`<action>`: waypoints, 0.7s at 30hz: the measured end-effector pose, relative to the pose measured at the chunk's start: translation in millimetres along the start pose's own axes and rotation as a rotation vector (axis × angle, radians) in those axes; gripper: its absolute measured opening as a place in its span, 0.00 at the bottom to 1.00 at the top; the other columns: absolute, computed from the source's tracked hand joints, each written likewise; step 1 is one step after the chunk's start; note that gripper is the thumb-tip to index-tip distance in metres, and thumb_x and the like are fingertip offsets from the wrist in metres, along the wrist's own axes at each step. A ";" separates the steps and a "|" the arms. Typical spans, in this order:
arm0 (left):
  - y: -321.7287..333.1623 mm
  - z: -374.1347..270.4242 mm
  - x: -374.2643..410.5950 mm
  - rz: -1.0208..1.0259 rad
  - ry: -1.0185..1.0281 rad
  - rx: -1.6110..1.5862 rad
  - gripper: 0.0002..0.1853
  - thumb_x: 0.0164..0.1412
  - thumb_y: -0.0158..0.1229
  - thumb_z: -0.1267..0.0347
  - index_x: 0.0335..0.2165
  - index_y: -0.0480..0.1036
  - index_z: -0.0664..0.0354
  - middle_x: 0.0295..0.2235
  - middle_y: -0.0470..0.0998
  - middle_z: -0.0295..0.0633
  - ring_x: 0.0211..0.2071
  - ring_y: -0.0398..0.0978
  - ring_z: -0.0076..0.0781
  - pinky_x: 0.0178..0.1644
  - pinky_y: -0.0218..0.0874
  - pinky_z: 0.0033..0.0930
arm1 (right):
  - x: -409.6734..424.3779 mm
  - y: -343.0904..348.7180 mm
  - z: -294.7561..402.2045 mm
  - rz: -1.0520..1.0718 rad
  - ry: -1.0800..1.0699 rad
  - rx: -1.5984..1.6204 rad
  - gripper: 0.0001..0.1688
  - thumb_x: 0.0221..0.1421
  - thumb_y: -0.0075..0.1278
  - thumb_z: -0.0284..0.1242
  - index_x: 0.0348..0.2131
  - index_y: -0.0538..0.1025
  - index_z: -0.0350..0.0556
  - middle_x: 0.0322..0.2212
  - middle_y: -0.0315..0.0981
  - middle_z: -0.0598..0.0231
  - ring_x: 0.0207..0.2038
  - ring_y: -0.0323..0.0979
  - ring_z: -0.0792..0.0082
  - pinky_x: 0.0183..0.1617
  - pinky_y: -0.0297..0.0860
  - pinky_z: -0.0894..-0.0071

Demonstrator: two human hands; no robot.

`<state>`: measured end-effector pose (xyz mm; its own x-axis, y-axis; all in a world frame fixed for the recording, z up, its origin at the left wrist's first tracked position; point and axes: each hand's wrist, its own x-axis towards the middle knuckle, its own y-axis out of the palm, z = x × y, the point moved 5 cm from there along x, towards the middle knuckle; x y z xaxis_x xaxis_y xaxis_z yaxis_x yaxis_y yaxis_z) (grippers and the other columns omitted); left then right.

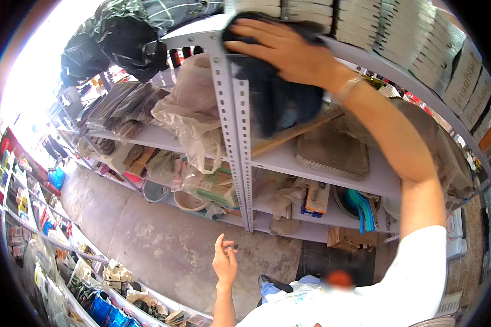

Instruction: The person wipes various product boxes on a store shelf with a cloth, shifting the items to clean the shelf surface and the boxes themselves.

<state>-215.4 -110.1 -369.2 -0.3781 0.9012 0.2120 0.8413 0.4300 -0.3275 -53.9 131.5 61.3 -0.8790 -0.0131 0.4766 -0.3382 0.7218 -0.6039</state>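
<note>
With fingers spread, my right hand (284,53) presses and holds a dark cloth (294,102) at the top front corner of a white metal shelf rack (239,135). The cloth hangs down past the upper edge and is blurred at its lower end. Low in front of my body, my left hand (225,263) is raised over the aisle with its fingers loosely bent and apart. Nothing clear shows in it. A clear plastic bag (196,110) bulges from the middle shelf beside the perforated upright, left of the cloth.
Stacked white boxes (409,45) and a black plastic bag (118,45) sit on the top shelf. Metal trays (333,153), a grey bucket (155,191) and blue strips (360,208) lie on lower shelves. Another loaded shelf (102,261) borders the concrete floor (147,241) at left.
</note>
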 end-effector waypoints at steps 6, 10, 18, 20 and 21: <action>24.3 -7.1 -8.2 0.078 -0.017 -0.091 0.26 0.61 0.45 0.82 0.58 0.58 0.60 0.37 0.76 0.41 0.29 0.77 0.25 0.36 0.68 0.26 | -23.8 9.1 15.9 -0.065 0.092 -0.143 0.35 0.54 0.40 0.20 0.61 0.61 0.56 0.63 0.53 0.59 0.66 0.50 0.61 0.67 0.56 0.62; 23.6 -6.6 -5.3 0.102 0.002 -0.077 0.26 0.61 0.45 0.81 0.58 0.59 0.60 0.36 0.78 0.40 0.29 0.78 0.26 0.35 0.68 0.28 | -89.2 -11.1 7.7 -0.042 0.096 -0.264 0.37 0.51 0.43 0.21 0.61 0.61 0.52 0.63 0.53 0.57 0.66 0.50 0.60 0.65 0.59 0.63; 26.5 -25.8 32.4 0.093 0.071 -0.046 0.25 0.62 0.47 0.79 0.57 0.59 0.59 0.36 0.79 0.37 0.28 0.79 0.27 0.34 0.68 0.29 | -47.7 -6.0 24.2 -0.143 0.120 -0.473 0.27 0.50 0.45 0.25 0.52 0.70 0.48 0.58 0.63 0.57 0.62 0.59 0.60 0.53 0.67 0.64; 33.8 -33.0 38.0 0.080 0.101 -0.089 0.24 0.62 0.47 0.78 0.57 0.60 0.59 0.35 0.79 0.37 0.28 0.79 0.27 0.34 0.68 0.29 | -56.8 -10.9 21.0 -0.135 0.082 -0.446 0.27 0.50 0.45 0.24 0.52 0.70 0.49 0.58 0.63 0.58 0.62 0.59 0.62 0.52 0.67 0.65; 32.9 -30.5 35.8 0.073 0.083 -0.075 0.24 0.62 0.47 0.78 0.57 0.59 0.59 0.35 0.79 0.37 0.28 0.79 0.27 0.34 0.68 0.29 | -63.8 -8.4 19.7 -0.134 0.066 -0.422 0.27 0.50 0.46 0.24 0.52 0.70 0.49 0.58 0.63 0.58 0.62 0.59 0.63 0.51 0.67 0.66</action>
<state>-189.5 -65.4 -344.3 -0.2845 0.9209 0.2663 0.8931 0.3556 -0.2755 -1.6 112.6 23.4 -0.8087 -0.0913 0.5811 -0.2690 0.9359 -0.2273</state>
